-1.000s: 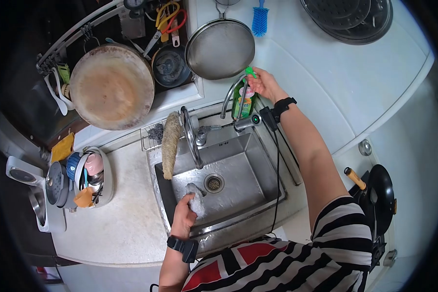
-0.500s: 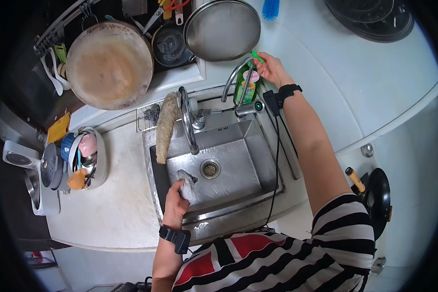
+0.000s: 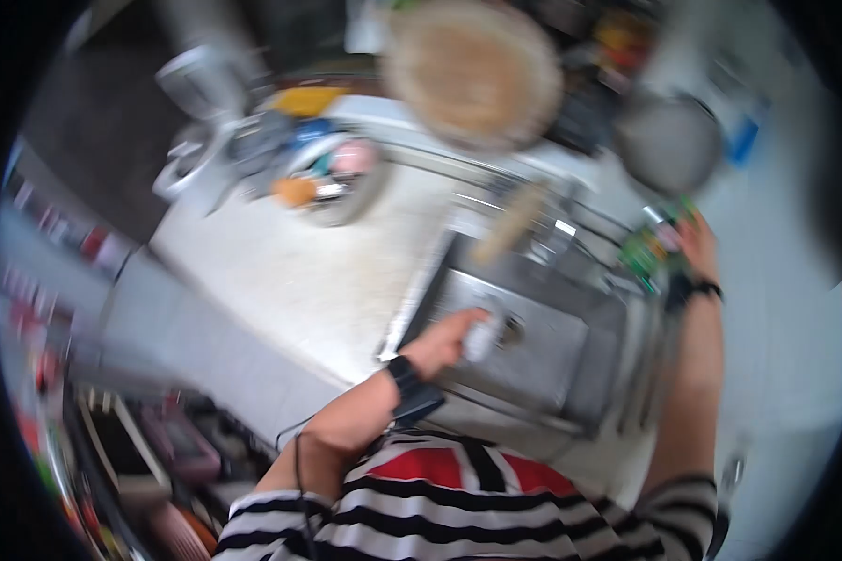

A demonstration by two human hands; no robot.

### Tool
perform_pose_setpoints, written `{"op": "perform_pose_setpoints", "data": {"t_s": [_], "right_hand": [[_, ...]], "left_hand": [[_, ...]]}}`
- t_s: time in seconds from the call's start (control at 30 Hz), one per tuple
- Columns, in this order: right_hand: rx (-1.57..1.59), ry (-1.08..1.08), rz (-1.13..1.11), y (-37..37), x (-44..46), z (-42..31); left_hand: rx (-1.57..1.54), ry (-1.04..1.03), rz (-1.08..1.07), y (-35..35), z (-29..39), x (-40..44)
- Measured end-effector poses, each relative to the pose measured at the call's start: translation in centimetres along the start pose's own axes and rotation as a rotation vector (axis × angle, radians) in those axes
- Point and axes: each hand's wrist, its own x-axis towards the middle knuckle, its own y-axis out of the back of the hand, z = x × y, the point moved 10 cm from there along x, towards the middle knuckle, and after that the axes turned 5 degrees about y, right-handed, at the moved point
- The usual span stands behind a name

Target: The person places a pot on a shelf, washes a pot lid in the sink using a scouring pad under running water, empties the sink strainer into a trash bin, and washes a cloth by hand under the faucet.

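Observation:
The view is smeared by motion. My left hand (image 3: 444, 343) is closed around a pale, crumpled cloth-like thing (image 3: 482, 338) over the near left part of the steel sink (image 3: 557, 360), left of the drain. To the right, behind the sink, my right hand (image 3: 699, 245) is at the top of a green dish soap bottle (image 3: 644, 254), its fingers curled by the green pump head. A long tan loofah (image 3: 512, 222) lies across the sink's back left edge, beside the faucet (image 3: 557, 238).
A dish basket (image 3: 351, 201) with bowls and utensils stands on the left counter (image 3: 281, 266). Behind the sink are a large round tan board or lid (image 3: 472, 75) and a round grey pan (image 3: 669, 142). A blue brush (image 3: 744, 138) is at the right.
My head has turned left, so the sink and both hands appear further right and rotated. Both hands stay near the same things, the left with the crumpled cloth, the right at the bottle top.

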Motion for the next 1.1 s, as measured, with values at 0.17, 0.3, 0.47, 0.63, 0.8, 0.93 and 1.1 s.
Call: {"op": "perform_pose_setpoints", "data": {"t_s": [0.17,0.3,0.47,0.63,0.8,0.93,1.1], "right_hand": [[0.041,-0.234,0.251,9.0,2.4,4.3],[0.182,-0.023,0.313,9.3,-4.0,7.3],[0.236,-0.24,0.118,-10.7,-18.3,16.0],[-0.26,-0.098,-0.146,-32.8,-26.0,13.9],[-1.11,0.462,-0.457,-39.1,-26.8,11.9],[-0.756,-0.108,-0.114,-29.3,-22.9,16.9],[-0.173,-0.605,0.173,-23.4,-26.1,22.2]], "left_hand": [[0.194,-0.12,-0.054,1.4,5.5,-3.9],[0.05,-0.16,-0.184,1.2,6.6,-5.2],[-0.412,-0.099,-0.244,2.2,2.9,1.9],[-0.439,0.004,-0.21,0.5,-1.3,6.8],[-0.463,-0.108,-0.215,-2.1,-1.2,3.8],[-0.35,-0.054,-0.402,-3.8,-3.0,2.9],[-0.115,-0.065,-0.585,-4.4,-2.4,1.2]]}}
